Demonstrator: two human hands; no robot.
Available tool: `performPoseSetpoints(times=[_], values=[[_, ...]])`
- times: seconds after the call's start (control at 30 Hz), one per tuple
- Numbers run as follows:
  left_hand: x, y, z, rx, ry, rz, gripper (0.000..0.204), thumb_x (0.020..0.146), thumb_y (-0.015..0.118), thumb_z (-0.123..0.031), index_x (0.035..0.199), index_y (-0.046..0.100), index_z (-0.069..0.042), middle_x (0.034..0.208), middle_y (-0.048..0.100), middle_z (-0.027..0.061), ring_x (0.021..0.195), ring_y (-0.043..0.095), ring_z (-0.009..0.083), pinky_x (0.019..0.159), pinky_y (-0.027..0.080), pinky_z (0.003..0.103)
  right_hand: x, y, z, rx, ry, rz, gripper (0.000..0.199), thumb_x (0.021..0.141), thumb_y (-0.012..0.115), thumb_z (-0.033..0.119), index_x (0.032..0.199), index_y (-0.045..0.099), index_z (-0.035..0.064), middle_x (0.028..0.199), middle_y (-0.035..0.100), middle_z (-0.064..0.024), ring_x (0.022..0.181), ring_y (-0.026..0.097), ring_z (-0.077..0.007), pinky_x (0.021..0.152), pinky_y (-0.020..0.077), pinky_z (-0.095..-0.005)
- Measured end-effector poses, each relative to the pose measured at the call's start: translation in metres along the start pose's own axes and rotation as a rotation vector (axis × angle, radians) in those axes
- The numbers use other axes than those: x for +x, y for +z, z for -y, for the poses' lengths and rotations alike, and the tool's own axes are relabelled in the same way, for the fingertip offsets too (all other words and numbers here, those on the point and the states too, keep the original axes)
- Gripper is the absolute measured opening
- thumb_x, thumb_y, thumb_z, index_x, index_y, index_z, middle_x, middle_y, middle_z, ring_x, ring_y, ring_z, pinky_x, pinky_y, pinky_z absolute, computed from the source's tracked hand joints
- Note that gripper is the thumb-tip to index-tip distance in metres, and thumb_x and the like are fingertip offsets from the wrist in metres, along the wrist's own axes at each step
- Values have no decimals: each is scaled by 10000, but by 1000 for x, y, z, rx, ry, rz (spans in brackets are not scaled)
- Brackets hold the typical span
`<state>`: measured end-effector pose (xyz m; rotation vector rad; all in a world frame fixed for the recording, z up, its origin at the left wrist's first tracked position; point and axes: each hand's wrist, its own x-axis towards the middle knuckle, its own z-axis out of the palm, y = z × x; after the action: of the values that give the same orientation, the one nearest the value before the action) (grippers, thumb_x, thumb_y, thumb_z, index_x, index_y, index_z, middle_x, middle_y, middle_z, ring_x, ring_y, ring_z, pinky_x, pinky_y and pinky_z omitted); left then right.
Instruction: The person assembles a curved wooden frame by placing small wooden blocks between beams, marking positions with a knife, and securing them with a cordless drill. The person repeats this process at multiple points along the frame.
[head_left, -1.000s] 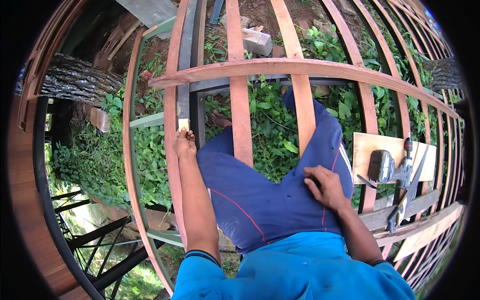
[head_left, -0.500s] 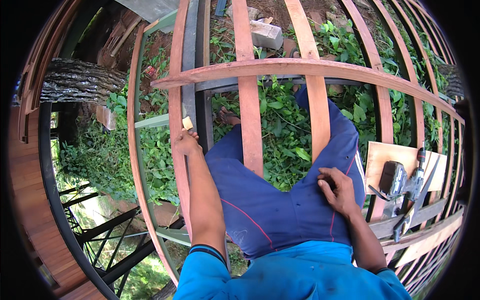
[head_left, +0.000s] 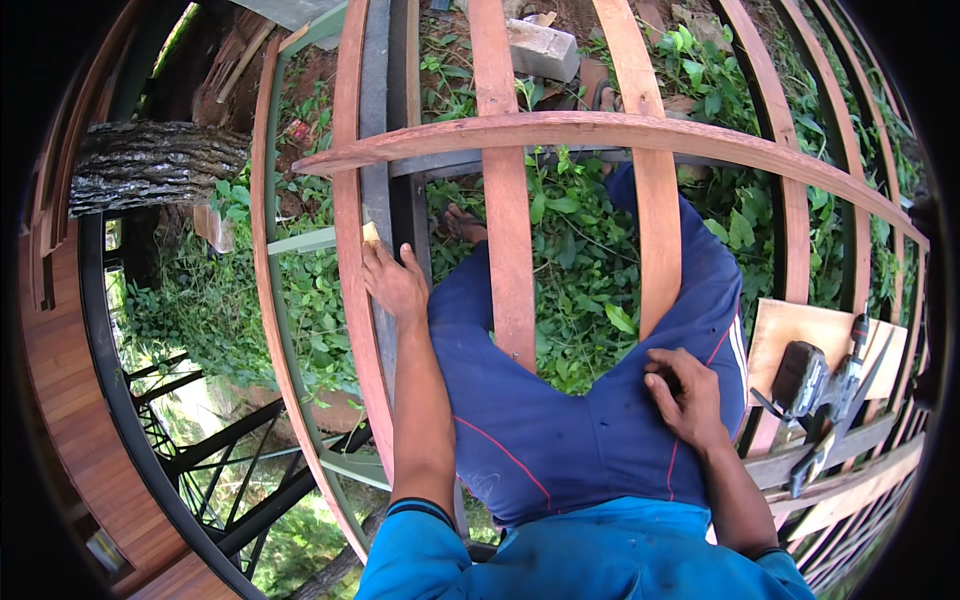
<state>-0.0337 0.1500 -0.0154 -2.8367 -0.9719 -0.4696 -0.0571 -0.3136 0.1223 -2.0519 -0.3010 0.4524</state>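
My left hand [head_left: 397,285] reaches forward over a reddish wooden slat [head_left: 350,120] and the dark metal beam [head_left: 375,100] next to it. Its fingers are stretched out and the thumb stands apart. Right at the fingertips is a small pale yellow block [head_left: 370,232], partly covered by them; its material is hard to make out. On my right thigh rests my right hand [head_left: 690,400], loosely curled, with a gap between thumb and fingers and nothing held. A long plank [head_left: 590,130] lies across the slats in front of me.
To my right a light board [head_left: 775,325] carries a black battery pack [head_left: 800,378]. A cordless drill [head_left: 848,370] and a handsaw [head_left: 815,460] lie beside it. Gaps between slats open onto leafy ground. Further off are a concrete block [head_left: 543,50] and a tree trunk [head_left: 160,165].
My left hand has gone from pinching the pale block to lying over the slat with fingers extended and the block at their tips. My right hand stays on my thigh. The view has shifted slightly.
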Motion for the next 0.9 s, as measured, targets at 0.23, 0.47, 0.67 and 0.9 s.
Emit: performPoseSetpoints(times=[0.23,0.47,0.67,0.9], values=[[24,12,33,-139,53,-88,226,992,671,-227,1124,759,-66,1094,656,164,1031,622,373,881,512,492,-1,-2,-1,-58,-30,-8,254,916,747,80,1159,705,20,901,715,-98,689,700,-222,636,561,-322],[37,16,35,-93,78,-188,152,968,693,-173,1032,773,-61,1000,675,152,950,650,370,820,538,494,0,-3,1,-71,28,8,255,912,751,82,1154,709,16,901,715,-102,674,691,-226,635,559,-326],[38,37,50,-18,71,-210,162,963,696,-180,1019,778,-52,993,672,177,947,644,396,819,535,504,8,1,-2,-59,-95,-51,249,916,751,93,1147,710,11,900,716,-109,696,705,-239,643,566,-339],[54,64,80,-225,307,-122,319,1060,551,-171,1066,736,89,922,690,287,834,648,458,788,547,521,-28,-28,-12,92,-94,-196,238,969,707,81,1197,688,13,993,716,-132,868,719,-273,772,576,-363]])
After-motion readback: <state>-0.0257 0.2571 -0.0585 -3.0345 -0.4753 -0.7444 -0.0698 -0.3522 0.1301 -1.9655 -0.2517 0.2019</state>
